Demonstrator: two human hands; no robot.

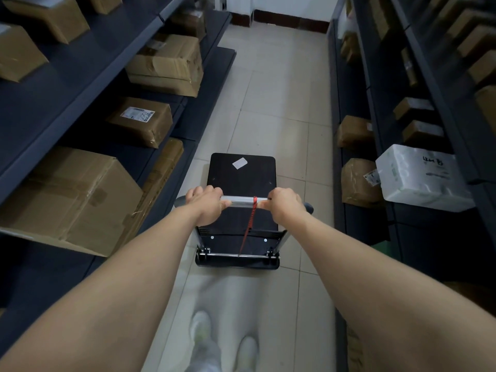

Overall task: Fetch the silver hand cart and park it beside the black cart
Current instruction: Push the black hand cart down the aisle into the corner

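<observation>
Silver handle (241, 201) of cart (241, 181): both hands are gripping it, left hand (206, 204) and right hand (285, 205) with fingers wrapped fully shut around the bar. Cart is standing on tiled floor (281, 103) mid-aisle, between shelves (80, 84) of boxes (69, 194). Red cord (251, 221) is hanging from handle. White label (239, 163) is lying on black deck.

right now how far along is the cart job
Fetched, it seems: the left hand and right hand both grip the silver handle of the hand cart. In hand: steering it along the tiled aisle between the shelves. Left: parking; no second cart is in view.
</observation>
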